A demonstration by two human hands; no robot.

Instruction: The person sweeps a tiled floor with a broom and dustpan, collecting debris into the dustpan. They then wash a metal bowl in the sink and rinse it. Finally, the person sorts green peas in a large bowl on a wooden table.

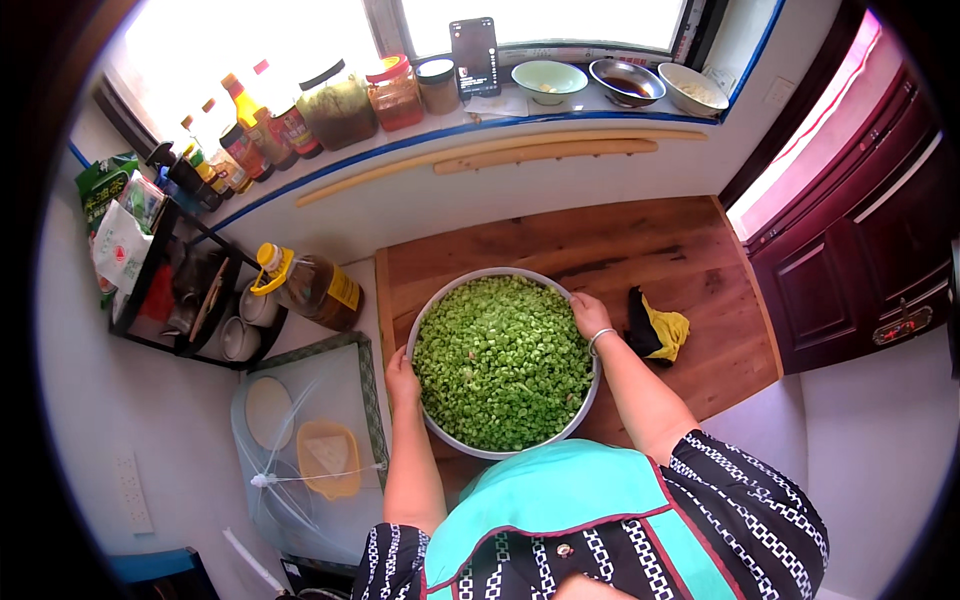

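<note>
A large round metal basin (510, 452) stands on the wooden table in front of me, heaped with finely chopped green vegetable (505, 365). My left hand (402, 380) grips the basin's left rim, its fingers closed on the edge. On the upper right rim, my right hand (590, 315) is closed in the same way, a bangle on its wrist. Parts of the fingers of both hands are hidden at the rim. Beside my right forearm lies a black and yellow cloth (660, 328).
Left of the table (640, 230) stand a big oil jug (318, 288), a black rack (190, 300) and a mesh food cover (270, 490). Along the windowsill are several bottles and jars (335, 105), a propped phone (475, 58) and three bowls (550, 80). A dark red door (860, 240) is at right.
</note>
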